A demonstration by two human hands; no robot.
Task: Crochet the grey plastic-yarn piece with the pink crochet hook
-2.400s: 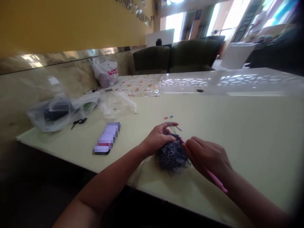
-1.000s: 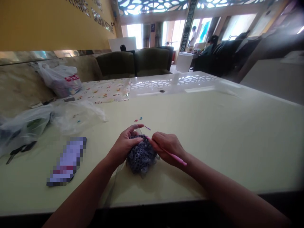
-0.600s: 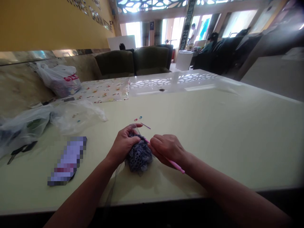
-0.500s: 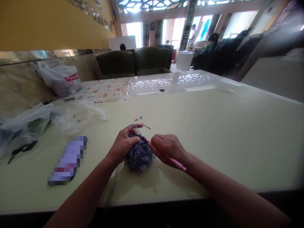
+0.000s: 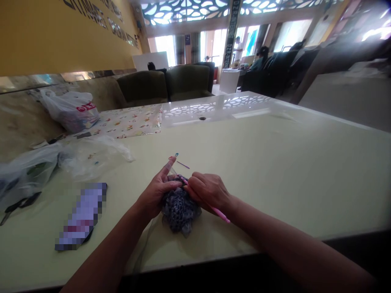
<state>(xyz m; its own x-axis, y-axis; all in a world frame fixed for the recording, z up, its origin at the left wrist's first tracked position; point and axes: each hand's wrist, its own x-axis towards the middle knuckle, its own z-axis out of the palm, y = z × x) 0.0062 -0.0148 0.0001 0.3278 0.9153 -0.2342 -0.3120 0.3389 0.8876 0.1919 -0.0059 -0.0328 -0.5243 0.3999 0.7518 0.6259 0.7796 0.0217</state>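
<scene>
A dark purple-grey crochet piece (image 5: 179, 209) rests on the pale yellow table (image 5: 275, 162) close to its near edge. My left hand (image 5: 157, 189) grips the piece from the left, its index finger stretched forward. My right hand (image 5: 209, 191) is closed on a pink crochet hook (image 5: 220, 214), the hook's tip at the top of the piece and its handle sticking out behind the hand. Small coloured stitch markers (image 5: 174, 156) and a thin purple needle (image 5: 182, 165) lie just beyond my hands.
A phone (image 5: 81, 215) lies to the left. Further left are scissors (image 5: 18, 203), clear plastic bags (image 5: 76, 156), a white shopping bag (image 5: 70, 109) and a patterned sheet (image 5: 128, 121). Dark armchairs (image 5: 165, 83) stand behind the table; people sit far back.
The view has swung right, then dipped slightly. My hands have stayed on the crochet piece with small hook movements; my left index finger now points forward instead of curling over the piece.
</scene>
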